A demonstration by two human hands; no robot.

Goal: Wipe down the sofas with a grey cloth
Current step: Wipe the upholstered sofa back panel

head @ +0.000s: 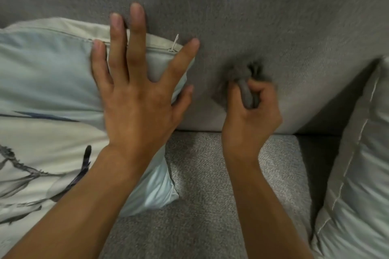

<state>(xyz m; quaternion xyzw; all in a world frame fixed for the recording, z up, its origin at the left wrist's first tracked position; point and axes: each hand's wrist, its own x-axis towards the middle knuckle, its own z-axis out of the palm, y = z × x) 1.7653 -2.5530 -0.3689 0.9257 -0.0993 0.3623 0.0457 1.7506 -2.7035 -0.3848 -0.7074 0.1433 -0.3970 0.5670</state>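
Fingers of the right hand clench a bunched grey cloth against the grey fabric sofa backrest, while the left hand, fingers spread straight, presses a pale blue printed cushion.

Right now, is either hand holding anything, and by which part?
The right hand grips the grey cloth by a wadded end, the rest poking out against the sofa back. The left hand only presses flat on a cushion.

The scene is viewed through one head-worn wide-angle camera only, aimed forward and down at close range onto the sofa, backrest above, seat below.
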